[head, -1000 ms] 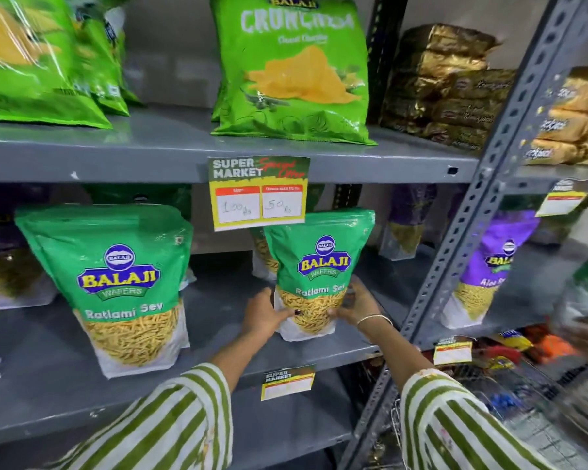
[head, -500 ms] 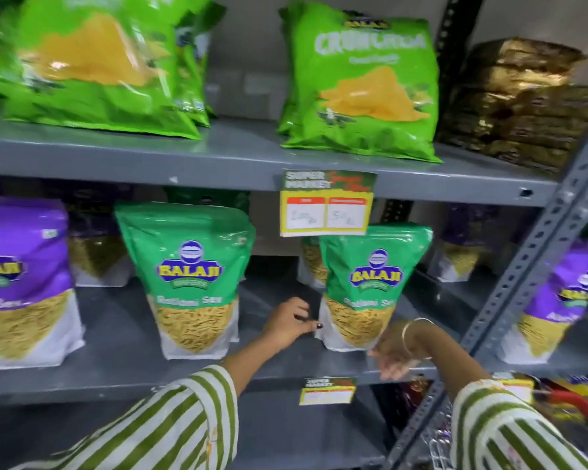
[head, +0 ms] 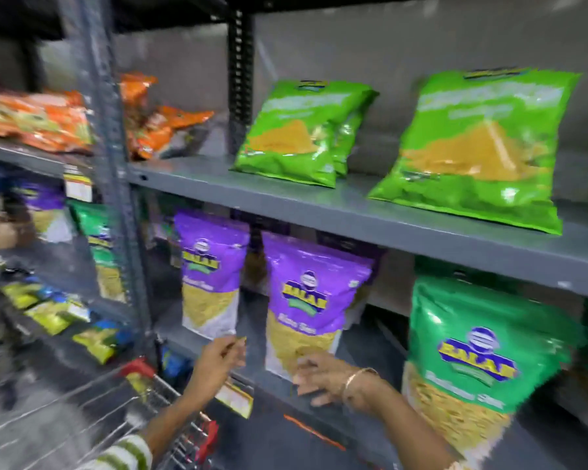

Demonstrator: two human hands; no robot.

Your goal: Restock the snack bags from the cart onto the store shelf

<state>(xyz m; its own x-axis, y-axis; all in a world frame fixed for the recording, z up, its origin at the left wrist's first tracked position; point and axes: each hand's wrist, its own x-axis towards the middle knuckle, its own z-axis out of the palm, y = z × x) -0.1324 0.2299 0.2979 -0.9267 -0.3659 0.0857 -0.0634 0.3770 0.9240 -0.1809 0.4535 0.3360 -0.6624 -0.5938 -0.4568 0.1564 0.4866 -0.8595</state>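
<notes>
Purple snack bags stand upright near the front edge of the grey shelf (head: pixel 319 212); one purple bag (head: pixel 311 300) is just above the right hand (head: pixel 323 378), which hangs empty with fingers spread. The left hand (head: pixel 218 361) is loosely curled, holding nothing, just below another purple bag (head: pixel 209 269). The cart (head: pixel 170 395) sits lower left, its contents blurred

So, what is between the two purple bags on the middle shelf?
In the head view, only a dark bare gap separates the left purple bag from the right purple bag; the left hand hovers below it.
</notes>
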